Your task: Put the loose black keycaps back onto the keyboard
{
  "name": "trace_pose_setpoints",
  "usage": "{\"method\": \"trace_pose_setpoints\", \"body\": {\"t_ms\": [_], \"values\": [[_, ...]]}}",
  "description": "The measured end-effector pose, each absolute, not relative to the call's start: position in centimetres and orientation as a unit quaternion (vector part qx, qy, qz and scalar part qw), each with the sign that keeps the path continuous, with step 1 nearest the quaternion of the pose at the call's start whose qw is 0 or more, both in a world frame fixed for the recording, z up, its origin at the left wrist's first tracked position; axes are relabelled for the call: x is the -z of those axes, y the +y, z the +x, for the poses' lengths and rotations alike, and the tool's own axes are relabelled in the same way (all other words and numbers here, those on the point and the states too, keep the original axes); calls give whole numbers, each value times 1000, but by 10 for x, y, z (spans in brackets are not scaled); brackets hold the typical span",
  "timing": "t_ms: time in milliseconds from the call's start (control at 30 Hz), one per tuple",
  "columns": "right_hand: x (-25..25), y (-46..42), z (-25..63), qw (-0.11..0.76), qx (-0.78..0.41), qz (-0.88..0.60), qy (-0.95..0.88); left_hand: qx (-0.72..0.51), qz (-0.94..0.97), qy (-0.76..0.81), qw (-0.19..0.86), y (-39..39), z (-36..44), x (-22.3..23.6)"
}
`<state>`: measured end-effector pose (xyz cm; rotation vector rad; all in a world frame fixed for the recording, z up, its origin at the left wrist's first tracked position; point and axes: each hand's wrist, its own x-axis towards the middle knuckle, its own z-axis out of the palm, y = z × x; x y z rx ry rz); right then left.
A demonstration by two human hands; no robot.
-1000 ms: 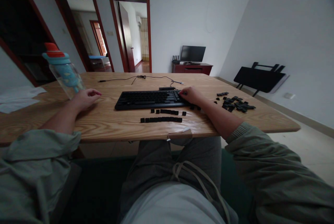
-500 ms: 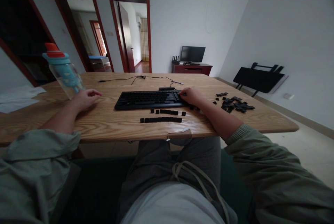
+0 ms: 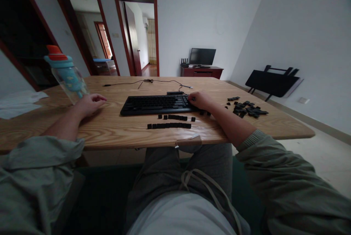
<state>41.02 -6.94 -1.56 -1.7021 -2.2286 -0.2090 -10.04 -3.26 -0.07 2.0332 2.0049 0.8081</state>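
Note:
A black keyboard [image 3: 153,105] lies on the wooden table in front of me. My right hand [image 3: 201,100] is over its right end, fingers bent and closed on the keys there; whatever they pinch is hidden. Below the keyboard, small black keycaps lie in two rows, a shorter upper row [image 3: 177,117] and a longer lower row [image 3: 171,125]. A few more sit by my right wrist. My left hand [image 3: 91,104] rests on the table left of the keyboard, holding nothing, its fingers loosely curved and a little apart from the thumb.
Loose keycaps are heaped in a pile [image 3: 248,110] at the right. A clear bottle [image 3: 68,78] with a red and blue lid stands behind my left hand, near white tissue [image 3: 20,101]. Behind the keyboard runs a black cable [image 3: 124,83]. The table's front edge is close to my lap.
My right hand stays at the keyboard's right end, with only a very slight shift. The left hand and the keycap rows look the same.

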Motion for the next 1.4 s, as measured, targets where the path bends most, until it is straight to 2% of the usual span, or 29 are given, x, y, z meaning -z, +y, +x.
{"method": "trace_pose_setpoints", "body": {"t_ms": [533,933,1400], "values": [[20,-66,420,242,-11,-588,-772,-276,683,670,90,-29,-106,5],[18,-65,418,200,12,-607,-769,-277,685,667,96,-27,-107,6],[19,-68,419,222,-4,-598,-770,-267,688,668,95,-29,-108,5]]}}
